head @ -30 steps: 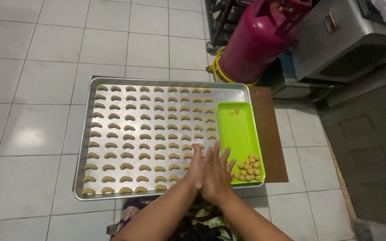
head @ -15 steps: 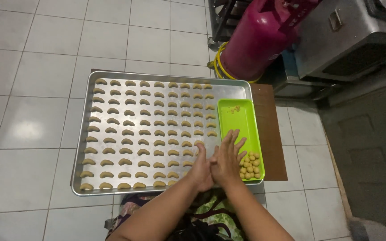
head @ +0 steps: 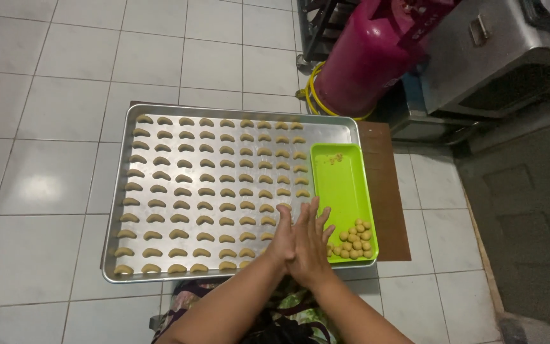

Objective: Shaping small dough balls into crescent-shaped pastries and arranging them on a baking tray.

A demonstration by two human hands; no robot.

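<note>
My left hand point(head: 282, 237) and my right hand point(head: 314, 247) are pressed palm to palm, fingers stretched out, over the near right corner of a large metal baking tray point(head: 112, 210). Whatever lies between the palms is hidden. Rows of small crescent-shaped dough pieces point(head: 192, 185) cover the baking tray. Just right of my hands, a bright green plastic tray point(head: 338, 185) overlaps the metal tray's right edge. Several small round dough balls point(head: 353, 241) are piled at the green tray's near end, and a few crumbs lie at its far end.
Both trays rest on a low brown board point(head: 386, 185) on a white tiled floor. A magenta gas cylinder point(head: 367, 57) with a yellow hose point(head: 311, 95) stands behind, beside a metal cabinet point(head: 491, 57). Patterned cloth point(head: 288, 315) covers my lap.
My joined palms have slid against each other, the right hand's fingers moving forward and back, staying over the tray's near right corner. The trays have not moved.
</note>
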